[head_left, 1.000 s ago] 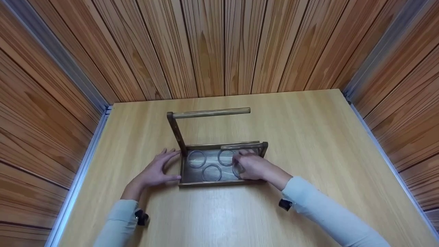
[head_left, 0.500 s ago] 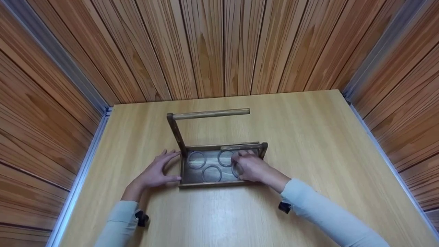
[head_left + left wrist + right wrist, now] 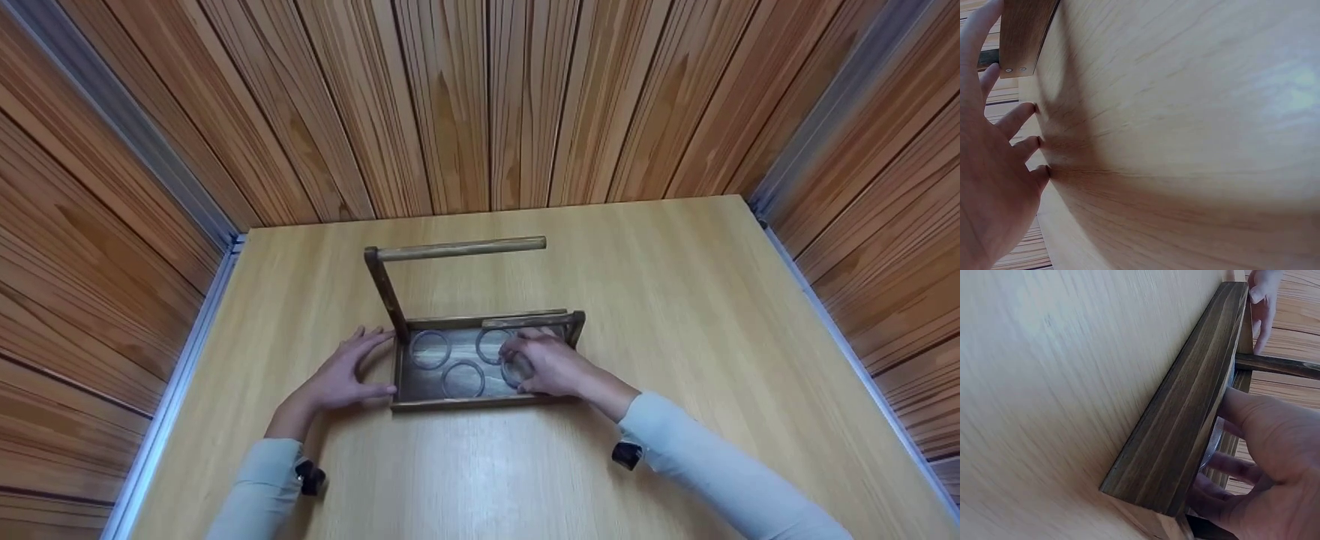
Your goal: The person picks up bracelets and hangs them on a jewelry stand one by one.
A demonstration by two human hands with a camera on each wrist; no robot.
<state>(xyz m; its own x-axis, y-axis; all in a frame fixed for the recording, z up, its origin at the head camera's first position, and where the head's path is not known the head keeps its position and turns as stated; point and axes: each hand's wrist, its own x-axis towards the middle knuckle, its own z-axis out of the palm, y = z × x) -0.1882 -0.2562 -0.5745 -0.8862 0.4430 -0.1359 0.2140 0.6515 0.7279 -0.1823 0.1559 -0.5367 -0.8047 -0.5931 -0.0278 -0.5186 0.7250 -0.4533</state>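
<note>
A dark wooden tray (image 3: 480,403) with a tall handle (image 3: 465,248) stands on the table. Three greyish, see-through rings lie on its floor: a left ring (image 3: 431,350), a front ring (image 3: 463,379) and a back ring (image 3: 484,346). My right hand (image 3: 551,362) reaches into the tray's right half, its curled fingers gripping another ring (image 3: 510,373), partly hidden by the hand. In the right wrist view, a clear curved edge (image 3: 1216,439) shows between thumb and fingers. My left hand (image 3: 341,375) spreads its fingers by the tray's left end, thumb and index finger touching it.
A light wooden table (image 3: 675,300) carries the tray. Plank walls (image 3: 450,105) rise behind and on both sides, with metal rails (image 3: 180,390) along the side edges. A loose-looking dark bar (image 3: 525,321) lies along the tray's back right.
My right hand has shifted slightly to the left inside the tray, and the ring in its fingers with it. The left hand and the tray stay where they were.
</note>
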